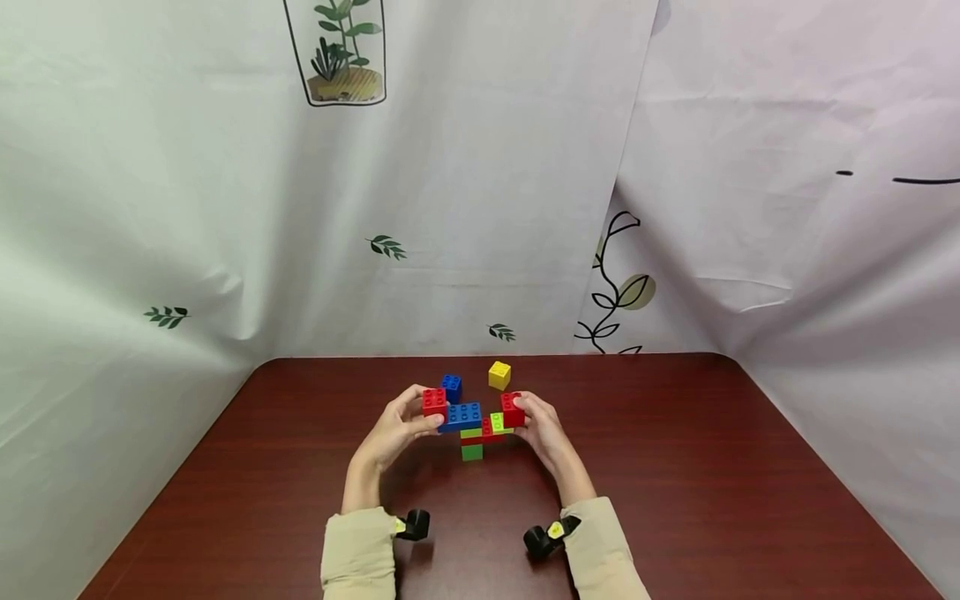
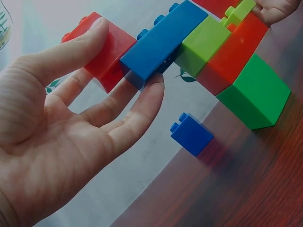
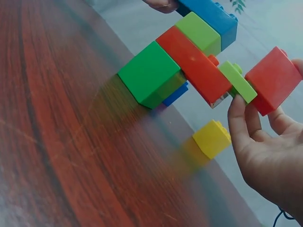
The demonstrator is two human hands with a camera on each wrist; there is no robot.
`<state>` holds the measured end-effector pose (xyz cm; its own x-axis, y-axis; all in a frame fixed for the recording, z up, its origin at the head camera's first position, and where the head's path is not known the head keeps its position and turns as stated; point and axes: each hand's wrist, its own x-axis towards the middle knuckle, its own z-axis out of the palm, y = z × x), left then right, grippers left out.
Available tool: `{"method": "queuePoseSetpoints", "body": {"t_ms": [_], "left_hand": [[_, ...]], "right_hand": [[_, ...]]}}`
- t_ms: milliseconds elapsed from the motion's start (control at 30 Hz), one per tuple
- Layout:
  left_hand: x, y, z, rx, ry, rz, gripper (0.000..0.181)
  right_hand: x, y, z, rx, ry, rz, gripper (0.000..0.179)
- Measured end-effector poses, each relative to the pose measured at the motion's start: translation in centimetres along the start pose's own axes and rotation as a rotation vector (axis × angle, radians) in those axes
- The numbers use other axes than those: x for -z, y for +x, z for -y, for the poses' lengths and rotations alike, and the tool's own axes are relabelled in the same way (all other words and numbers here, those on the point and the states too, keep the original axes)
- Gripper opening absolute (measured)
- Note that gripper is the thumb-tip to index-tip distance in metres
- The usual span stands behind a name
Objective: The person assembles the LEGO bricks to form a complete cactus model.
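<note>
My left hand [image 1: 392, 432] pinches a red brick [image 2: 111, 49] between thumb and fingers, at the left end of a long blue brick [image 2: 165, 40]. Two of its fingertips reach under that blue brick. The blue one sits on a lime brick [image 3: 199, 32], which stands on a long red brick [image 3: 189, 61] over a green brick [image 3: 149, 73]. On the right, a narrow lime piece [image 3: 238, 82] extends from the long red brick. My right hand [image 1: 546, 429] holds another red brick [image 3: 273, 80] at its outer end, one fingertip touching the lime piece from below.
Behind the build, a small blue brick [image 1: 452, 387] and a yellow brick [image 1: 499, 375] stand apart on the dark red-brown table [image 1: 675, 483]. A pale cloth with printed leaves [image 1: 480, 167] hangs along the table's back edge and sides.
</note>
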<state>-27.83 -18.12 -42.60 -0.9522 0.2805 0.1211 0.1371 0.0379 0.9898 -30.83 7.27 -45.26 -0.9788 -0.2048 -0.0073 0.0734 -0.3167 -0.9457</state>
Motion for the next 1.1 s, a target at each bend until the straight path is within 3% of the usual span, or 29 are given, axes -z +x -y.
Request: {"method": "queuePoseSetpoints", "body": {"t_ms": [467, 833, 1100], "left_hand": [[-0.02, 0.00, -0.06, 0.007, -0.004, -0.009, 0.036], [0.09, -0.10, 0.06, 0.001, -0.004, -0.009, 0.038], [0.10, -0.23, 0.03, 0.010, 0.004, -0.018, 0.040]], "right_hand": [[0.43, -0.04, 0.09, 0.009, 0.053, 0.052, 0.014], [0.58, -0.06, 0.07, 0.023, 0.031, 0.074, 0.012], [0.37, -0.17, -0.31, 0.028, -0.014, 0.044, 0.009]]}}
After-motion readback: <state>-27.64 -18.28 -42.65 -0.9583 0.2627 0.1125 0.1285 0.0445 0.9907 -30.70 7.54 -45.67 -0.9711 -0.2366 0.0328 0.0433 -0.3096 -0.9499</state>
